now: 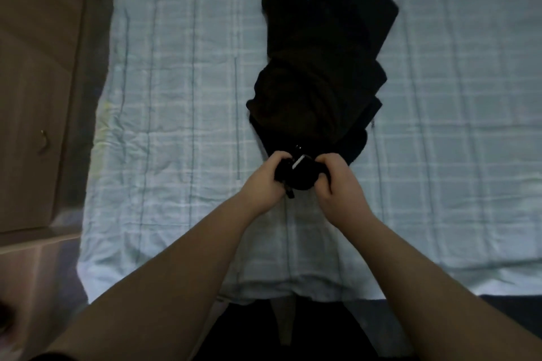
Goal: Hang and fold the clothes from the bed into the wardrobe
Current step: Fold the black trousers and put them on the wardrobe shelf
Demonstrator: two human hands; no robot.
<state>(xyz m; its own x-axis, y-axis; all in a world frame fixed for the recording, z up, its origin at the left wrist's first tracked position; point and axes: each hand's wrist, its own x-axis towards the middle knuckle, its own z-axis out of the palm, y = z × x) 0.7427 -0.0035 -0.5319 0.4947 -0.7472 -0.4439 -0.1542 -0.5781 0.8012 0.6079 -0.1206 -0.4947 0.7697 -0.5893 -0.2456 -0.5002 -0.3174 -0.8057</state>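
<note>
Both your left hand [265,177] and right hand [337,182] grip the near end of the dark clothes [319,73], which run up the bed's [176,97] middle. You're starting the fold, I'd guess; next, lift that end forward.

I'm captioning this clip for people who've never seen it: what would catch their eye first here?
First, the black garment lying lengthwise down the middle of the pale checked bed sheet, dark against the light cloth. Next, the left hand and right hand side by side at its near end, fingers curled into the fabric around a small white tag. A wooden cabinet stands at the left edge.
</note>
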